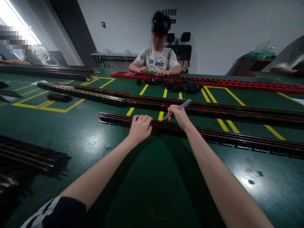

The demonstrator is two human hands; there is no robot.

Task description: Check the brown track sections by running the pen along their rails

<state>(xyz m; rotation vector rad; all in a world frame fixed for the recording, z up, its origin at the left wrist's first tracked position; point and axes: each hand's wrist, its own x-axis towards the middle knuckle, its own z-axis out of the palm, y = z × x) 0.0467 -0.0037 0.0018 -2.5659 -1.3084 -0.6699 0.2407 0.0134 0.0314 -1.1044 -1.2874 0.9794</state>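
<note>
A long black rail assembly with copper-coloured strips [225,138] lies across the green table in front of me. My left hand [140,128] is wrapped over this rail near its left end, fingers closed on the far edge. In my right hand [178,115] is a screwdriver [184,104] with a translucent handle. Its thin shaft slants down to the left, and the tip is at the top of the rail, just right of my left hand. Whether the tip sits in a screw is too small to tell.
Behind my rail runs a row of similar black rails [213,110]. Farther off, a co-worker [158,60] sits at a long red frame [237,85] beside a heap of black parts [182,86]. More rails [28,155] lie at the near left. Yellow tape lines mark the green table [147,190].
</note>
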